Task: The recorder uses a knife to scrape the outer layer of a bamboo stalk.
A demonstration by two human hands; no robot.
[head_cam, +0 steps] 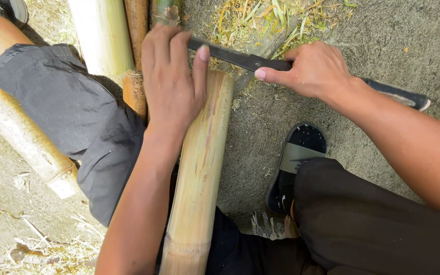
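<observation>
A thick yellow-green bamboo pole (199, 173) runs from the bottom centre up between my legs. My left hand (171, 76) lies over its upper end, fingers curled on the back of a dark knife blade (235, 57) that rests across the pole's top. My right hand (314, 69) grips the knife where blade meets handle, index finger stretched along the blade. The black handle end (401, 95) sticks out past my right wrist.
Other bamboo poles lie at the left (24, 137) and top (103, 35), with a brown one (136, 86) beside my left hand. Green shavings (276, 20) litter the concrete ground at the top. My foot in a black sandal (296, 163) rests right of the pole.
</observation>
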